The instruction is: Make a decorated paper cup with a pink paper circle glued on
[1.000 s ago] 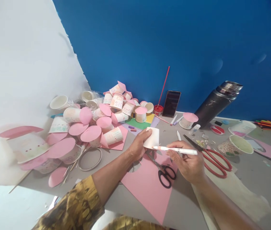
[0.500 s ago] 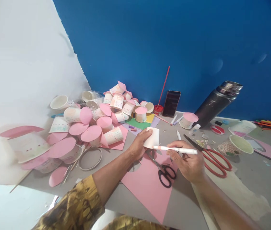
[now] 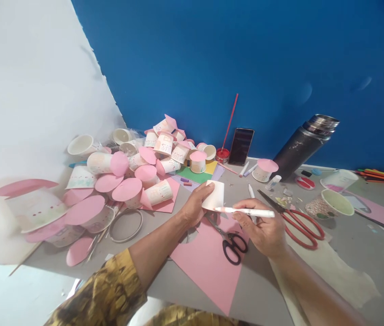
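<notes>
Here the left hand (image 3: 195,207) clasps 1 paper cup (image 3: 216,194) just above the pink sheet (image 3: 208,267), its bare wall turned toward the marker (image 3: 246,211) that the right hand (image 3: 263,232) pinches, letting the tip meet it.

The left hand (image 3: 195,206) wraps the white cup (image 3: 217,192), hiding its near side and mouth. The marker (image 3: 246,211) tip seems to touch the cup, though that spot is too small to judge. The blade tips of the black scissors (image 3: 225,240) vanish beneath the left hand. Drawings on the pile of cups (image 3: 159,192) are unreadable. The coloured pencils (image 3: 381,174) are cut off at right.
</notes>
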Demonstrator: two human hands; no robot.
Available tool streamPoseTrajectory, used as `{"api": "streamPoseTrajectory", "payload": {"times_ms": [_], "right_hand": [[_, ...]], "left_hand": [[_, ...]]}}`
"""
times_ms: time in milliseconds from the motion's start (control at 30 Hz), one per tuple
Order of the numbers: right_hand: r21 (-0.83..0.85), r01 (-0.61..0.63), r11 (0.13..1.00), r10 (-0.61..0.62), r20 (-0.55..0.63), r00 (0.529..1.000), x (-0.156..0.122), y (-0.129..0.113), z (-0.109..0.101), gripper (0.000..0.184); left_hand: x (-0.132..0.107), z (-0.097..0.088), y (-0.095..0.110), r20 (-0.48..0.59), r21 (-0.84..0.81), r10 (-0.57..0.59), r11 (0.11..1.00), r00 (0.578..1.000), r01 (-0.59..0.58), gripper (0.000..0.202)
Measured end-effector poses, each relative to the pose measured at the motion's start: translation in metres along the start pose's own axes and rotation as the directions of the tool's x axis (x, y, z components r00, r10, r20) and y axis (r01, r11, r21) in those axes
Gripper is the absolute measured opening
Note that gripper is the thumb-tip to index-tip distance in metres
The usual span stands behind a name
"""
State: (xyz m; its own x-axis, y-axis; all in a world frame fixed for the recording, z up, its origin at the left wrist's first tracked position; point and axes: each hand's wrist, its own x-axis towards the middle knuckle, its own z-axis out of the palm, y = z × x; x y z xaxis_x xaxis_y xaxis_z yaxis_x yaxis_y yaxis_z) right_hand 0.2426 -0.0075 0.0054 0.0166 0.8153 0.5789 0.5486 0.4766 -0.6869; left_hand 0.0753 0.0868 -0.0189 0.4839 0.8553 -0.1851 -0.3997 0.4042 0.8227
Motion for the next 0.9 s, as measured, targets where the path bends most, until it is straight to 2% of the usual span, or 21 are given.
{"api": "streamPoseTrajectory", "payload": {"times_ms": [233, 400, 567, 733, 900], "right_hand": [[-0.018, 0.030, 0.999, -0.031, -0.056, 0.998, 0.0009, -0.0009, 0.0000, 0.010], [-0.017, 0.031, 0.999, -0.030, 0.008, 1.000, 0.0016, -0.0034, -0.0004, 0.011], [-0.049, -0.001, 0.999, -0.004, -0.098, 0.995, 0.0031, -0.0020, 0.0001, 0.015], [-0.043, 0.022, 0.999, -0.023, -0.015, 1.000, 0.0032, -0.0026, 0.0000, 0.017], [-0.039, 0.024, 0.999, -0.028, -0.109, 0.994, 0.0033, -0.0018, 0.0016, 0.011]], "left_hand": [[-0.0002, 0.0001, 0.0005, -0.022, -0.003, -0.008, 1.000, 1.000, 0.008, 0.042], [-0.0002, 0.0000, -0.0001, 0.007, -0.011, -0.013, 1.000, 1.000, 0.013, 0.043], [0.0013, -0.0004, -0.0018, -0.011, -0.033, -0.006, 0.999, 1.000, 0.006, 0.041], [0.0014, -0.0010, -0.0013, -0.009, -0.026, -0.007, 1.000, 1.000, 0.007, 0.043], [-0.0008, 0.0013, -0.0004, -0.004, 0.002, -0.013, 1.000, 1.000, 0.013, 0.040]]}}
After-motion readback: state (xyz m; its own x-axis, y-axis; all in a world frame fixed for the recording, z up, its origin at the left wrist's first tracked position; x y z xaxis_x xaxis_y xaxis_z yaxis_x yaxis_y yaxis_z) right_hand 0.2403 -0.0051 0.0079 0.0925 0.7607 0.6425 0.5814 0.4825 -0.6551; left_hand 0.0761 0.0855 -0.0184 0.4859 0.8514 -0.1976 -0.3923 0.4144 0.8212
